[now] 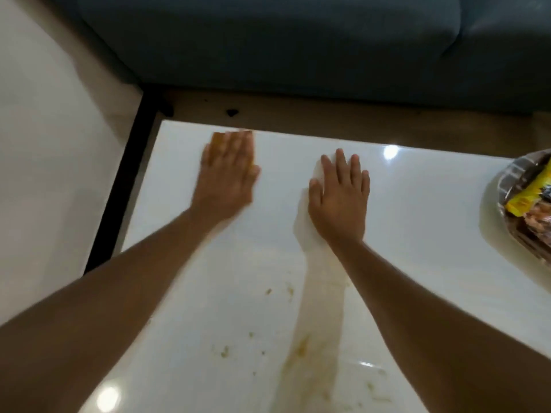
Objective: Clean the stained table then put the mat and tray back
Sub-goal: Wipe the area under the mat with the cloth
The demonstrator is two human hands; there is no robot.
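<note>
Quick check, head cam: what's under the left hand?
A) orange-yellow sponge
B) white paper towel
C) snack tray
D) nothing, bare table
A: the left hand lies flat on an orange-yellow sponge near the table's far edge, while the white paper towel is under the right hand.

No text, label, brand or number can be read anywhere. The yellow packet (527, 193) in the tray (507, 174) at the right edge of the tabletop (417, 204) carries dark printing, but it is too blurred to make out.
</note>
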